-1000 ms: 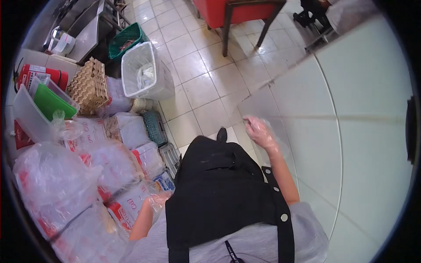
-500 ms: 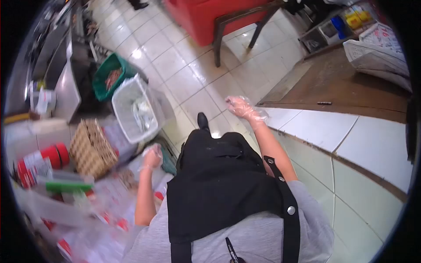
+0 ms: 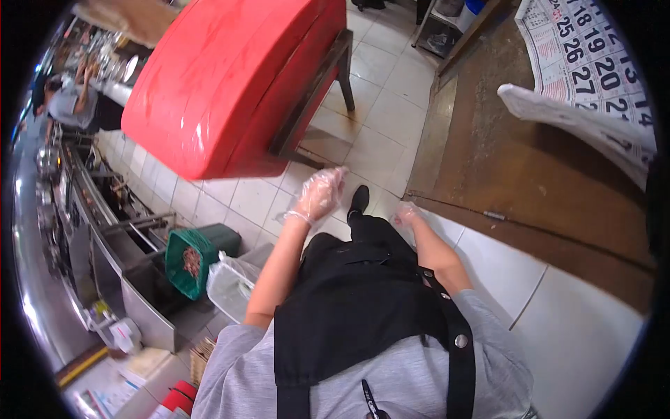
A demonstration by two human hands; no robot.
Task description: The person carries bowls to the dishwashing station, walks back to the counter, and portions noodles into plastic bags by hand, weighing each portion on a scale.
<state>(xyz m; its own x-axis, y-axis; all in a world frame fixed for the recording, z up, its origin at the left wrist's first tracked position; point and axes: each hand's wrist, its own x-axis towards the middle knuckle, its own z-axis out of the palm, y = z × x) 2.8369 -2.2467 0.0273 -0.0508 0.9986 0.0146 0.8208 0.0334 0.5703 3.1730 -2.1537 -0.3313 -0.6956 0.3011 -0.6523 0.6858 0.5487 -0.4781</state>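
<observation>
My left hand point(image 3: 321, 194), in a clear plastic glove, is raised in front of me with its fingers curled in and nothing visible in them. It is nearest to the big red box point(image 3: 230, 91) on a dark metal stand point(image 3: 310, 98), apart from both. My right hand point(image 3: 406, 215), gloved the same way, hangs low at my side by the edge of the white tiled ledge point(image 3: 502, 279). Its fingers are mostly turned away and blurred. A black apron point(image 3: 342, 321) covers my front, and a black pen point(image 3: 370, 398) is clipped on my chest.
A green-lined bin point(image 3: 190, 262) and a white lined bin point(image 3: 230, 286) stand on the left. Beyond them runs a steel counter point(image 3: 77, 258), with a person point(image 3: 73, 105) farther back. On the right, a calendar sheet point(image 3: 579, 63) lies over a brown board point(image 3: 481, 160). Tiled floor point(image 3: 244, 202) stretches ahead.
My view has moved forward past the bins, and the red box is now much closer. My left hand has swung forward and up; my right hand has swung back.
</observation>
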